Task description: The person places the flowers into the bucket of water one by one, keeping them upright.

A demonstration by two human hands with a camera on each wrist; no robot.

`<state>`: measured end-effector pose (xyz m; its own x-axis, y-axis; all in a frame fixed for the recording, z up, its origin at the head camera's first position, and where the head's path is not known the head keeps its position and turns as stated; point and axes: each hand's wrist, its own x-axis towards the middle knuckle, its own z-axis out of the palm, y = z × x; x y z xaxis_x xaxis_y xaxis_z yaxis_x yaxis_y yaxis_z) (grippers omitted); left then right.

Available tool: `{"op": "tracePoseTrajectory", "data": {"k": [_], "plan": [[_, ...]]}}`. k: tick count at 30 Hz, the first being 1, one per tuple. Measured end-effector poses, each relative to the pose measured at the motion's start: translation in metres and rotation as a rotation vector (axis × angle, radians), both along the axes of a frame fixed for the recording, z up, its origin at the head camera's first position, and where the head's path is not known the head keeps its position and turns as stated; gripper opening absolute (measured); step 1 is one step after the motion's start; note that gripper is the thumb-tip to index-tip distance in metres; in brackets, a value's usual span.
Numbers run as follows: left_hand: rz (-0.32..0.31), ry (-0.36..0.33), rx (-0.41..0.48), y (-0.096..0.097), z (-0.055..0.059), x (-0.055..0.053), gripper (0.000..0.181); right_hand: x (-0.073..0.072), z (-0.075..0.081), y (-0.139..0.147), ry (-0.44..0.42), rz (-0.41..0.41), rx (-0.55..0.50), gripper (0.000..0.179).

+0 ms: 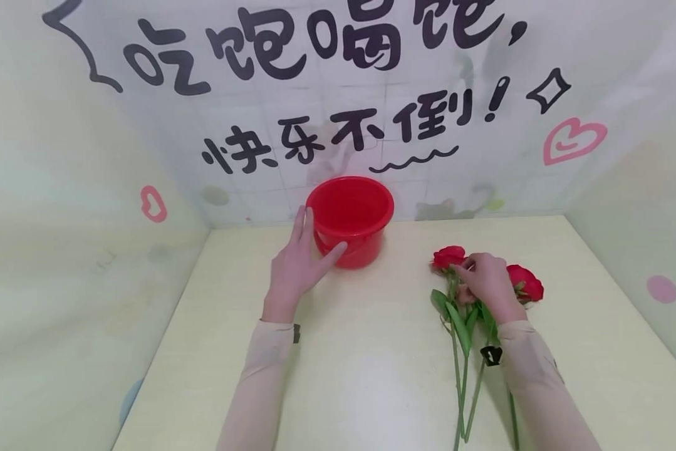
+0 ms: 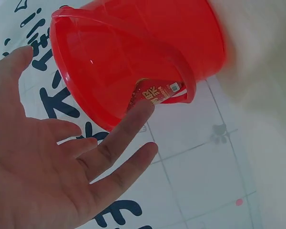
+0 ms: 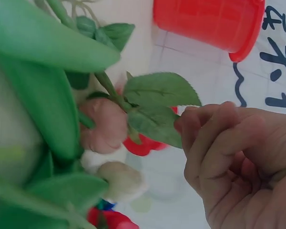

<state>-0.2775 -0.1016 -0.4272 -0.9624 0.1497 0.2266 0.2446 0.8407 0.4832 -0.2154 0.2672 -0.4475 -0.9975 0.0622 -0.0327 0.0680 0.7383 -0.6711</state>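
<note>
A red plastic bucket (image 1: 366,250) stands upright against the back wall. My left hand (image 1: 298,263) is at its left side, fingers spread and the thumb in front. In the left wrist view the fingers reach toward the bucket's handle (image 2: 186,71) and a printed label (image 2: 155,93); firm contact is unclear. On the right lie long-stemmed artificial flowers: a red rose (image 1: 447,255), another red rose (image 1: 526,285) and a dusty-pink bloom (image 1: 465,294). With curled fingers, my right hand (image 1: 487,279) pinches the left red rose near a green leaf (image 3: 157,90) below its bloom.
Green stems (image 1: 466,388) run toward the front of the pale table (image 1: 366,351). Behind the bucket is a white wall sheet (image 1: 174,131) with black writing; side walls (image 1: 642,263) flank the table. A cream bloom (image 3: 121,181) shows in the right wrist view.
</note>
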Motion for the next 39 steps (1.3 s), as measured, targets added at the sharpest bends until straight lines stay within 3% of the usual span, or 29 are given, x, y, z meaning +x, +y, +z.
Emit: {"op": "tracePoseTrajectory", "data": {"k": [4,14,23,33,39], "plan": [[0.006,-0.026,0.023,0.005,0.0,-0.005,0.11,-0.003,-0.008,-0.002,-0.042,0.004,-0.056,0.025],[0.018,-0.055,0.05,0.011,-0.003,-0.013,0.11,-0.014,-0.022,-0.008,-0.088,0.001,0.005,0.024],[0.029,-0.046,0.108,0.014,-0.012,-0.017,0.113,-0.015,-0.031,-0.011,-0.146,-0.011,0.044,0.031],[0.027,-0.044,0.153,0.019,-0.015,-0.019,0.113,-0.016,-0.038,-0.01,-0.14,-0.019,0.076,0.021],[0.034,-0.035,0.153,0.017,-0.016,-0.018,0.113,-0.016,-0.04,-0.01,-0.094,-0.03,0.102,0.015]]}}
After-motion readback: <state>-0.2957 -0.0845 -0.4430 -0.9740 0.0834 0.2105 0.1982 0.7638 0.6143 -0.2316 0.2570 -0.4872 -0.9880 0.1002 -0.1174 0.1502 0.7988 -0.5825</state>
